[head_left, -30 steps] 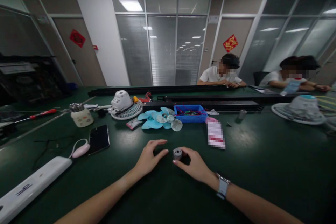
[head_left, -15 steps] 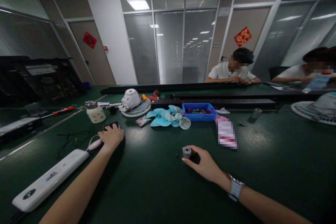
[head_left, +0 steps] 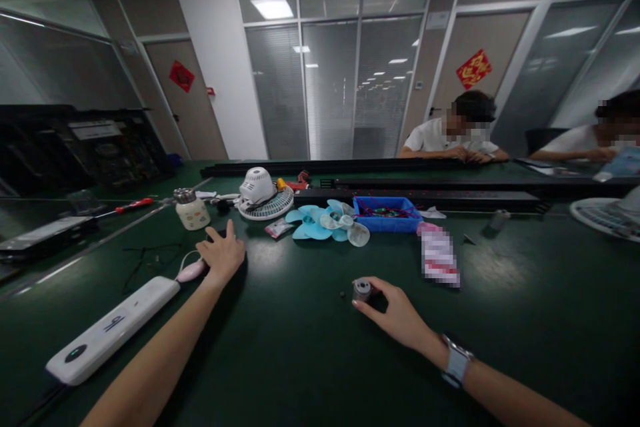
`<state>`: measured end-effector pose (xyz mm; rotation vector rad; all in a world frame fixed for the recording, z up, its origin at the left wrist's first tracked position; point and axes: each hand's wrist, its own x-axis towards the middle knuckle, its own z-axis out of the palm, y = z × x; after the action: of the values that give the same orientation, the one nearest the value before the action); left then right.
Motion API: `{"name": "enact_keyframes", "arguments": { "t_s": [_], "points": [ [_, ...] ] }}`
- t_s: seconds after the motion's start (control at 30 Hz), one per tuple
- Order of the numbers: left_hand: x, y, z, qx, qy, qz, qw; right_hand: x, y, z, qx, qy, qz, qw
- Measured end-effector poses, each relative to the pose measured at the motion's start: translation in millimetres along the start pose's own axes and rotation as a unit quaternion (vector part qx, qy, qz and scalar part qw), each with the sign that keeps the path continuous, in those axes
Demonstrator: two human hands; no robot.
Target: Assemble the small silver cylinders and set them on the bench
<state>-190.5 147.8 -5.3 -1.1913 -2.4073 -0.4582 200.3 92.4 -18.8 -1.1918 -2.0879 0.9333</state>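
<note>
My right hand [head_left: 395, 310] pinches a small grey metal cylinder with holes in its top, like a small motor [head_left: 361, 290], between thumb and fingers. The cylinder stands upright at the green table's surface, and a tiny dark piece [head_left: 343, 294] lies just left of it. Farther left, my left hand [head_left: 223, 255] has its fingers spread over a flat dark object [head_left: 215, 235] that looks like a phone, mostly covered by the hand. Beside that wrist lies a pale pink oval piece [head_left: 191, 271] with a white cord.
A white power bank-like bar [head_left: 115, 330] lies along the left forearm. Farther back are a patterned jar [head_left: 193, 212], a white fan head [head_left: 257, 188], light-blue fan blades [head_left: 313, 222], a blue bin of wires [head_left: 387, 221] and a pink packet [head_left: 438, 257]. Two people sit across the table.
The view has swung slightly left, so everything sits farther right. My left hand's fingers have lifted and spread more over the dark object. My right hand keeps its hold on the cylinder.
</note>
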Motion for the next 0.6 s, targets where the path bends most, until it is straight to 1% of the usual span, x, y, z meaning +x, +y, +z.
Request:
{"name": "enact_keyframes", "arguments": {
  "t_s": [0.07, 0.1, 0.13, 0.17, 0.23, 0.3, 0.33, 0.37, 0.43, 0.5, 0.6],
  "points": [
    [-18, 22, -19.2, -0.037, 0.061, 0.068, 0.995, 0, 1, 1, -0.001, 0.000, 0.003, 1.000],
    [-32, 35, -29.2, -0.069, 0.074, 0.118, 0.988, 0, 2, 1, -0.002, 0.001, 0.005, 1.000],
    [-49, 49, -38.6, -0.107, 0.071, 0.181, 0.975, 1, 2, 1, -0.004, 0.002, 0.007, 1.000],
    [-68, 62, -47.0, -0.150, 0.056, 0.247, 0.956, 1, 3, 2, -0.007, 0.005, 0.007, 1.000],
    [-107, 83, -59.8, -0.234, -0.011, 0.365, 0.901, 2, 4, 3, -0.014, 0.016, 0.002, 1.000],
    [-140, 94, -66.7, -0.295, -0.095, 0.442, 0.842, 2, 4, 4, -0.018, 0.025, -0.010, 0.999],
    [-151, 96, -68.2, -0.314, -0.133, 0.467, 0.816, 2, 4, 4, -0.017, 0.027, -0.016, 0.999],
    [-159, 96, -68.8, -0.330, -0.159, 0.479, 0.798, 3, 4, 5, -0.016, 0.027, -0.020, 0.999],
    [-165, 92, -68.1, -0.354, -0.203, 0.485, 0.774, 2, 4, 7, -0.013, 0.030, -0.021, 0.999],
    [-163, 88, -66.5, -0.368, -0.230, 0.482, 0.761, 2, 3, 9, -0.013, 0.038, -0.012, 0.999],
    [-158, 86, -63.9, -0.372, -0.250, 0.481, 0.754, 2, 3, 5, -0.013, 0.057, 0.000, 0.998]
  ]
}}
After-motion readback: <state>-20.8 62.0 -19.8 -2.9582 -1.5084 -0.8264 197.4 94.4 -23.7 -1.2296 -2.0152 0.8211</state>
